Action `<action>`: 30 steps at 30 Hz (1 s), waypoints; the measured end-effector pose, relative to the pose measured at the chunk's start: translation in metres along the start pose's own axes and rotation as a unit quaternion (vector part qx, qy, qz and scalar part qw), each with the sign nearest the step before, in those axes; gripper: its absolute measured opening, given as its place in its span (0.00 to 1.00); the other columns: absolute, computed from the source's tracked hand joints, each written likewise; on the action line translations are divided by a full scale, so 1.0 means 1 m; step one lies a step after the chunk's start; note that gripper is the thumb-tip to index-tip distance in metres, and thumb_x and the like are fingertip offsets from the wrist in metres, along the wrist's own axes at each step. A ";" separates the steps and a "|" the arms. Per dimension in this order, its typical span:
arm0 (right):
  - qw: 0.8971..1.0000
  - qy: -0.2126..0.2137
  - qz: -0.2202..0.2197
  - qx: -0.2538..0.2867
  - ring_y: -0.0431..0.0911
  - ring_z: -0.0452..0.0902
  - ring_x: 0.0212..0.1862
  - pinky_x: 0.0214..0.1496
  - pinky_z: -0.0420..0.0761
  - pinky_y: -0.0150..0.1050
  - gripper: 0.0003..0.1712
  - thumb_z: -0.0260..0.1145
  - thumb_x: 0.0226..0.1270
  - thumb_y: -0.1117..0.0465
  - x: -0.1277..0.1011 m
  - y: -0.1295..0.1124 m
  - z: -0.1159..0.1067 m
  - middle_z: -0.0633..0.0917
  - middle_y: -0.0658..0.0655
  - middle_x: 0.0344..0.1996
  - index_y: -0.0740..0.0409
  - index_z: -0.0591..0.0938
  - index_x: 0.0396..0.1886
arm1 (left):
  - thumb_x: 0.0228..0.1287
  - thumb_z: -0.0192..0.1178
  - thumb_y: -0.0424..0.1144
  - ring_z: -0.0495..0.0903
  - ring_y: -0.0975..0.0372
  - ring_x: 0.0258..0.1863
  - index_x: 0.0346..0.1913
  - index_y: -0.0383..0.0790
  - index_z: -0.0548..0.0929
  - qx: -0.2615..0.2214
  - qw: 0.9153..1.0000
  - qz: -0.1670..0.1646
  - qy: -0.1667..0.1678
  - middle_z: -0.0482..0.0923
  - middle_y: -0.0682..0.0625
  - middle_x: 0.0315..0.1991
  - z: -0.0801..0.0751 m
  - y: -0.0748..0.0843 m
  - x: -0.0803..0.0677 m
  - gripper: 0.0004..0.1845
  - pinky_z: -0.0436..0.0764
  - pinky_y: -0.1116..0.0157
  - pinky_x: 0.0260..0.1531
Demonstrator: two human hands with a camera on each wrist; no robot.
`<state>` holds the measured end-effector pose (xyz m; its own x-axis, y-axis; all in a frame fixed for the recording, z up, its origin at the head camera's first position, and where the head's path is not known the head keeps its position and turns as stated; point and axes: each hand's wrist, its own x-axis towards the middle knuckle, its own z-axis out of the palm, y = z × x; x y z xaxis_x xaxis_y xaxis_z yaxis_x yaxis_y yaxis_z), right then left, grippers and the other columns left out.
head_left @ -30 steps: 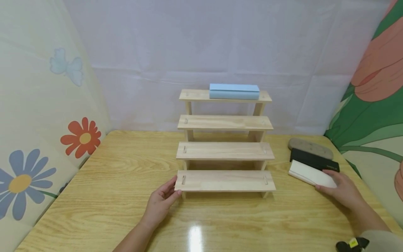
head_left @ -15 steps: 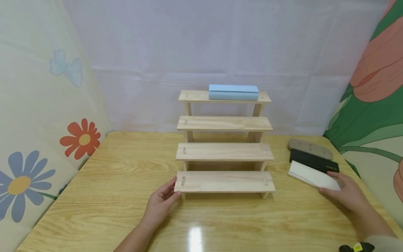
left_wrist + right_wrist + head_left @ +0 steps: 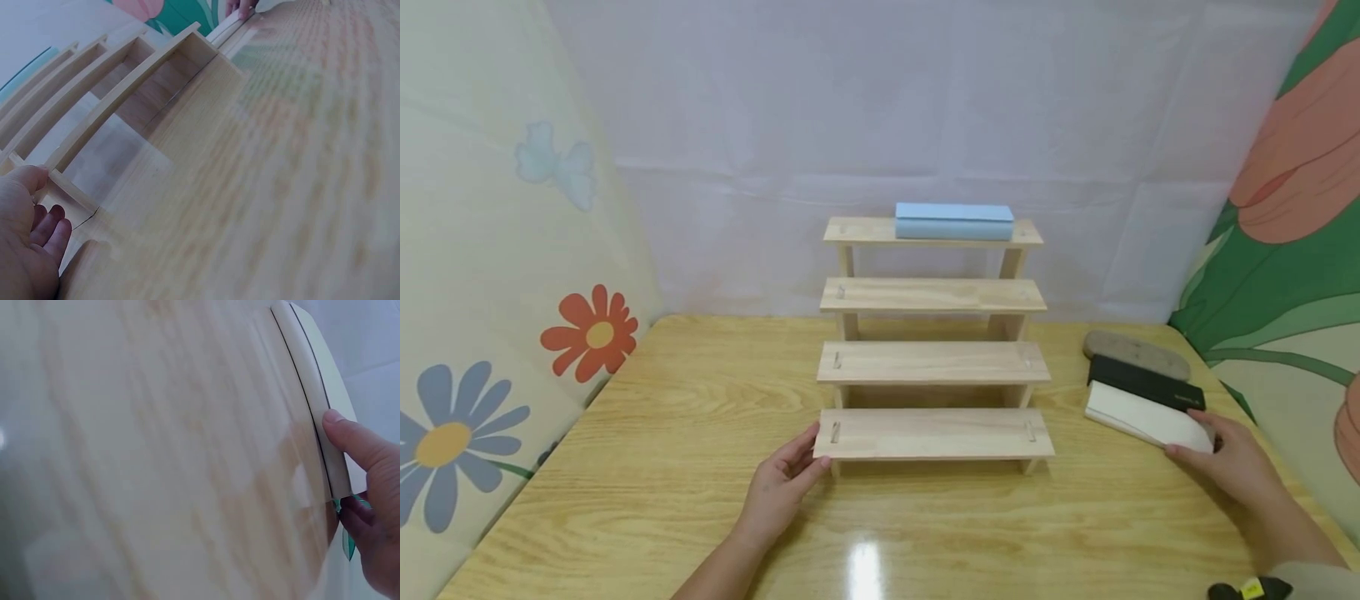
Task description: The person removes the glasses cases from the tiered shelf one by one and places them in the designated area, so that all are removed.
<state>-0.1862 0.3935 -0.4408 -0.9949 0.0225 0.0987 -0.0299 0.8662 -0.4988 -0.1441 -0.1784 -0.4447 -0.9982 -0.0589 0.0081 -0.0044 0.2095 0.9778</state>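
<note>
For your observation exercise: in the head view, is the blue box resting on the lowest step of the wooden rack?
No, the blue box lies on the rack's top step.

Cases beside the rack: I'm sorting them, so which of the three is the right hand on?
The white case, nearest the table's front edge. The right hand grips its end; the black case and grey case behind lie untouched.
</note>
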 end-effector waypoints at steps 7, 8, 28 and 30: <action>1.000 0.005 0.003 0.005 0.73 0.68 0.56 0.50 0.74 0.64 0.47 0.70 0.63 0.47 0.003 0.000 0.001 0.68 0.85 0.59 0.80 0.64 0.66 | 0.65 0.63 0.32 0.78 0.75 0.48 0.69 0.33 0.69 0.000 1.000 -0.001 0.001 0.71 0.40 0.68 0.000 0.000 0.000 0.29 0.79 0.79 0.48; 1.000 0.004 0.005 0.006 0.74 0.67 0.56 0.51 0.73 0.65 0.47 0.70 0.63 0.47 0.004 0.000 0.001 0.67 0.85 0.59 0.79 0.64 0.66 | 0.66 0.63 0.32 0.78 0.75 0.48 0.69 0.33 0.69 0.001 1.000 -0.001 0.001 0.71 0.40 0.68 0.000 0.000 0.000 0.29 0.79 0.79 0.48; 0.997 -0.007 0.075 0.029 0.77 0.62 0.60 0.58 0.68 0.68 0.51 0.62 0.70 0.44 0.007 0.004 -0.006 0.61 0.87 0.63 0.77 0.52 0.72 | 0.66 0.62 0.30 0.77 0.77 0.47 0.69 0.32 0.69 -0.004 1.000 -0.002 0.001 0.70 0.39 0.68 0.001 0.001 -0.001 0.29 0.79 0.79 0.49; 0.997 0.000 0.073 0.030 0.77 0.62 0.60 0.57 0.68 0.68 0.50 0.62 0.70 0.44 0.008 0.006 -0.005 0.62 0.86 0.62 0.77 0.53 0.72 | 0.66 0.62 0.30 0.77 0.77 0.47 0.69 0.32 0.69 -0.002 1.000 -0.001 0.001 0.70 0.39 0.68 0.001 0.001 -0.001 0.29 0.79 0.79 0.49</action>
<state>-0.1937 0.4015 -0.4389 -0.9890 0.1465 0.0205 0.1102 0.8222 -0.5585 -0.1430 -0.1769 -0.4438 -0.9981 -0.0621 0.0065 -0.0064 0.2051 0.9787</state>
